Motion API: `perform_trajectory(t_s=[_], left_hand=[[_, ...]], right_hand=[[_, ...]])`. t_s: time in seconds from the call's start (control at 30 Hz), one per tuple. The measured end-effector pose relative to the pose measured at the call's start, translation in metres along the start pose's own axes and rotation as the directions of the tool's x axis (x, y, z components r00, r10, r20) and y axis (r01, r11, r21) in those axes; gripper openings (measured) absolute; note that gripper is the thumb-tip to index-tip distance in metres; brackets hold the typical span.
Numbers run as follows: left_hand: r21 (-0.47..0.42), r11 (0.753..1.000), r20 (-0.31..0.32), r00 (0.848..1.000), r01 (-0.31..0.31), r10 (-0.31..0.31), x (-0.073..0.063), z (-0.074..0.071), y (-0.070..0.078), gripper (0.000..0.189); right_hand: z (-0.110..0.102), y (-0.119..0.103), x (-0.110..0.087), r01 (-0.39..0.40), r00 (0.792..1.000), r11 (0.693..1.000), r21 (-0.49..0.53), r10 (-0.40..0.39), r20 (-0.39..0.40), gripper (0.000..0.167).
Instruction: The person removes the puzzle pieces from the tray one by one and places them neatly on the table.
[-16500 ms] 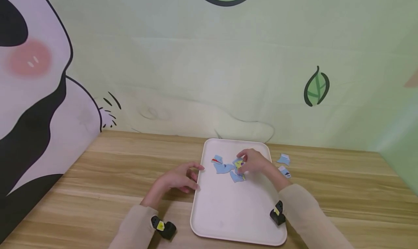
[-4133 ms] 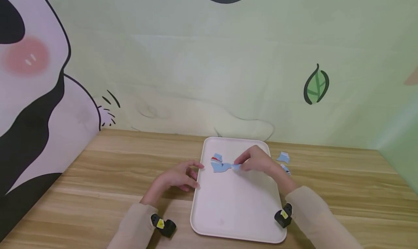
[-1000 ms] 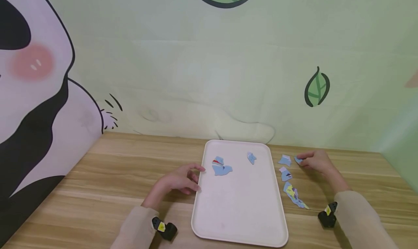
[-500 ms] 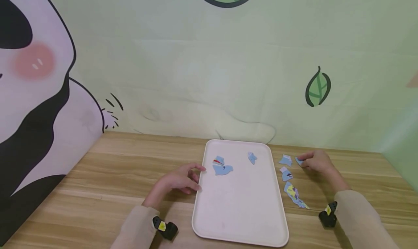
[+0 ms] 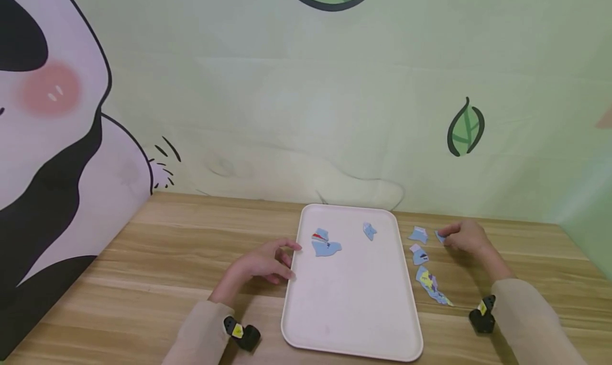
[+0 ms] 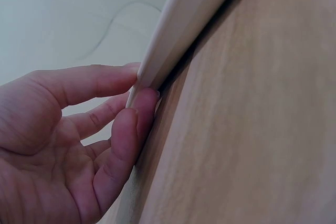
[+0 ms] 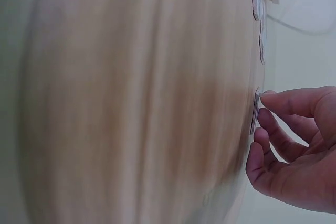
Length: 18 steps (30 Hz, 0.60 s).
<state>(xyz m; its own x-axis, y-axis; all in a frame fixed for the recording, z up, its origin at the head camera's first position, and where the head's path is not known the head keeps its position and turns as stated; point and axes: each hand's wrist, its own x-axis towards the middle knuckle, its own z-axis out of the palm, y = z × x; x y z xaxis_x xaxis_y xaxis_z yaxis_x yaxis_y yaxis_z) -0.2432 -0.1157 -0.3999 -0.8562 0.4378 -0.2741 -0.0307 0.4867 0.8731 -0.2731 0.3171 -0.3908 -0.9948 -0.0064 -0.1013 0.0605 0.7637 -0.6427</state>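
My right hand (image 5: 465, 236) is over the table right of the tray. Its fingers and thumb hold a small blue puzzle piece (image 5: 439, 237), partly covered by the fingertips; in the right wrist view the piece (image 7: 255, 111) shows edge-on, low to the wood. At the left rim of the white tray (image 5: 354, 312), my left hand (image 5: 264, 261) grips the edge, thumb on the rim and fingers against its side in the left wrist view. On the tray lie a bird-shaped blue piece (image 5: 326, 249), a red-striped piece (image 5: 320, 235) just above it, and a small blue piece (image 5: 369, 231).
Right of the tray, a blue piece with a pale top (image 5: 418, 234), a blue piece with a dark mark (image 5: 419, 255) and a joined yellow-and-blue strip (image 5: 432, 286) lie in a column. The green wall (image 5: 239, 115) rises behind the wooden table (image 5: 201, 221).
Earlier my right hand worked among pieces on the tray. The yellow-and-blue strip now lies on the table. Over the last half second the right hand and its piece shift slightly right; the left stays put.
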Motion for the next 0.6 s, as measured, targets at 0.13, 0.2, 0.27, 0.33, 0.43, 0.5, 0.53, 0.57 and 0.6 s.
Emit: perform_trajectory(t_s=[0.13,0.2,0.27,0.33,0.43,0.5,0.53,0.57,0.6], left_hand=[[0.002,1.0,-0.002,1.0,0.003,-0.003,0.0008,0.0004,-0.0005,0.054],[0.002,1.0,-0.004,1.0,0.009,-0.009,0.0014,0.0009,-0.0008,0.054],[0.008,1.0,-0.008,1.0,0.01,-0.01,0.001,0.0009,-0.0011,0.054],[0.006,1.0,-0.014,1.0,0.015,-0.015,0.0008,0.001,-0.0008,0.054],[0.009,1.0,-0.021,1.0,0.021,-0.021,0.0008,0.0014,-0.0007,0.054],[0.006,1.0,-0.024,0.999,0.024,-0.024,0.0012,0.0018,-0.0004,0.054],[0.007,1.0,-0.023,0.999,0.024,-0.024,0.0013,0.002,-0.0005,0.054],[0.008,1.0,-0.023,0.999,0.023,-0.023,0.0014,0.0021,-0.0005,0.054],[0.008,1.0,-0.023,1.0,0.021,-0.021,0.0015,0.0021,-0.0004,0.054]], right_hand=[[-0.0006,-0.0012,-0.0014,0.009,1.0,1.0,-0.025,-0.009,0.003,0.029],[-0.0009,-0.0006,-0.0016,0.016,1.0,0.999,-0.031,-0.016,0.008,0.029],[-0.001,0.0,-0.0015,0.019,1.0,0.999,-0.035,-0.018,0.012,0.029],[-0.0011,0.0009,-0.0011,0.023,1.0,0.999,-0.036,-0.022,0.014,0.03],[-0.0013,0.0019,-0.0011,0.024,1.0,0.999,-0.031,-0.023,0.016,0.03],[-0.0016,0.0021,-0.0017,0.018,1.0,0.999,-0.027,-0.017,0.018,0.031],[-0.0016,0.0021,-0.0021,0.013,1.0,1.0,-0.024,-0.013,0.019,0.032],[-0.0018,0.0019,-0.0029,0.009,1.0,1.0,-0.021,-0.008,0.018,0.033],[-0.002,0.0017,-0.0036,0.005,1.0,1.0,-0.017,-0.005,0.017,0.035]])
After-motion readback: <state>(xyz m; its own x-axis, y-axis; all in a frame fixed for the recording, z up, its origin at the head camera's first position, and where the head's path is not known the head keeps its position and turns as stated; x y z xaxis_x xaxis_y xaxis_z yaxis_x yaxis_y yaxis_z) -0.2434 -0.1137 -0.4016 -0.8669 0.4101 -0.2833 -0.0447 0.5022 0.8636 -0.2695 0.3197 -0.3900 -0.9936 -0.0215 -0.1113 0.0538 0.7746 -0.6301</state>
